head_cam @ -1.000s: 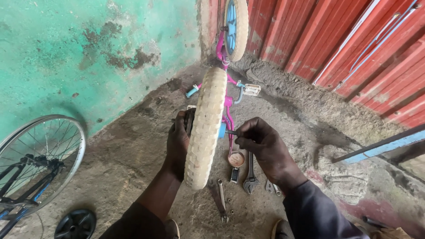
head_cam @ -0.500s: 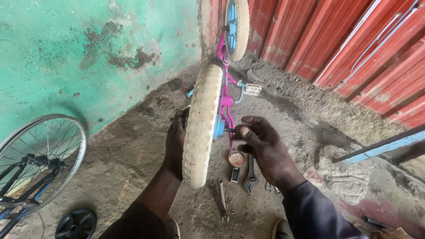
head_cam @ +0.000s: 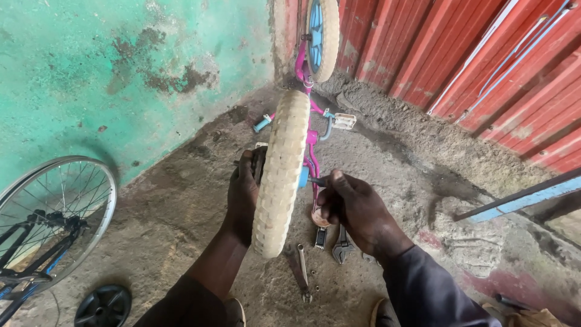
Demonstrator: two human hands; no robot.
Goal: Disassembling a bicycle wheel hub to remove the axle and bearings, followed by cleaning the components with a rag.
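Cream tyre [head_cam: 281, 169] of upturned pink bicycle [head_cam: 310, 142]: left hand [head_cam: 242, 194] fingers grip its far side, right hand [head_cam: 351, 206] fingers close at the axle. Risk, judged: wheel turning could pinch them.

Matt, grimy rubber tyre [head_cam: 280, 175]; rough concrete floor [head_cam: 169, 212]; corrugated metal wall [head_cam: 484, 66].

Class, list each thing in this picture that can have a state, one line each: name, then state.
Small bike: upside down, wheels up.
Near wheel: on the frame, tyre dirty.
Left hand: on the wheel's left side.
Right hand: gripping at the axle's right end.
Spanners: lying on the ground.
Spoked wheel: upright at the green wall.
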